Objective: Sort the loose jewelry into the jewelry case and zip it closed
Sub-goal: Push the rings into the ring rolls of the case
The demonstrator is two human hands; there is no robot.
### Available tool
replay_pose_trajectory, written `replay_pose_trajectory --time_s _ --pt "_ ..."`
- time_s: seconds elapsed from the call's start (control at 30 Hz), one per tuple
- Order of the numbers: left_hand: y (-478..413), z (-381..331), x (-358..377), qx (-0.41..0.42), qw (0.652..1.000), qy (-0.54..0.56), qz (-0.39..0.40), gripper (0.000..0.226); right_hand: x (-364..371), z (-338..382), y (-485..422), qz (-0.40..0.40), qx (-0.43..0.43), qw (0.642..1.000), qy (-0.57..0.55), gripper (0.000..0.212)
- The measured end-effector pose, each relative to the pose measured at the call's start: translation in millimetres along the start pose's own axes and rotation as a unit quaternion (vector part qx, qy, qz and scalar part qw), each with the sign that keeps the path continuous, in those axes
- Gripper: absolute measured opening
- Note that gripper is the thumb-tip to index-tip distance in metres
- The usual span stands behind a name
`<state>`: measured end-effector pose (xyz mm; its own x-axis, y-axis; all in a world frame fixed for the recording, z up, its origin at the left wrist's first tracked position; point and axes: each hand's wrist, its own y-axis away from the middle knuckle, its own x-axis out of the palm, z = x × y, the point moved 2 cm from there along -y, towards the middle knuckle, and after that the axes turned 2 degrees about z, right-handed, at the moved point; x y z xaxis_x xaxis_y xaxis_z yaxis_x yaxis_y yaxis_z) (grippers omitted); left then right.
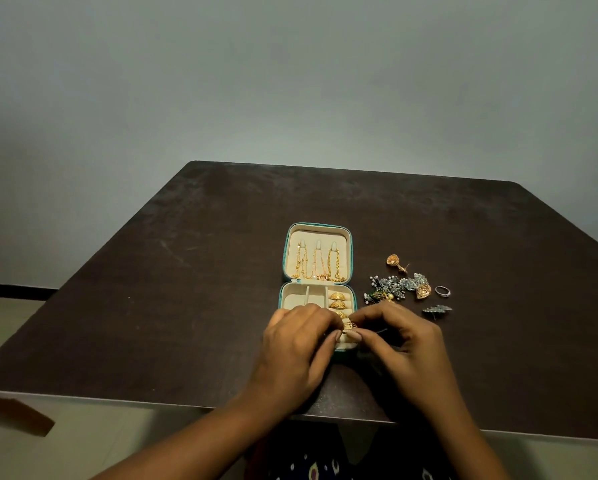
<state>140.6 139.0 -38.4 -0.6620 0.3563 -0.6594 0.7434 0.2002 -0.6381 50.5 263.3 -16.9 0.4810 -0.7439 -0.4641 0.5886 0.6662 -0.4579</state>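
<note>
— While your hands hovered together over the jewelry case (316, 234), what did they hold?
— Your left hand (292, 344) and right hand (405, 341) both pinched one gold earring (347, 325) above its near right corner.
— And the case?
— It lay open on the tabletop (186, 289), chains (316, 268) in the lid at 12 o'clock, domed earrings (337, 300) in the base. Loose pieces (398, 285) sat at 3 o'clock, just beside it.
</note>
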Motion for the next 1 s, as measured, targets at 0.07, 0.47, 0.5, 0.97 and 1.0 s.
replay_pose_trajectory --time_s 0.07,0.47,0.5,0.97,1.0 --pt "0 0 0 0.001 1.000 -0.004 0.003 0.003 -1 1 -2 0.004 -0.011 1.000 0.015 0.006" --pt "1 3 1 -0.090 0.991 0.085 -0.041 0.027 -4 -7 -19 0.028 0.008 0.994 0.104 0.012" --pt "1 3 1 -0.090 0.991 0.087 -0.039 0.027 -3 -8 -20 0.031 0.009 0.994 0.108 0.012" --pt "2 3 1 -0.089 0.995 0.045 -0.013 0.030 7 -10 -23 0.068 0.009 0.981 0.180 0.010" --pt "3 3 1 -0.090 0.995 0.047 -0.010 0.030 7 -9 -24 0.076 0.010 0.979 0.190 0.010"
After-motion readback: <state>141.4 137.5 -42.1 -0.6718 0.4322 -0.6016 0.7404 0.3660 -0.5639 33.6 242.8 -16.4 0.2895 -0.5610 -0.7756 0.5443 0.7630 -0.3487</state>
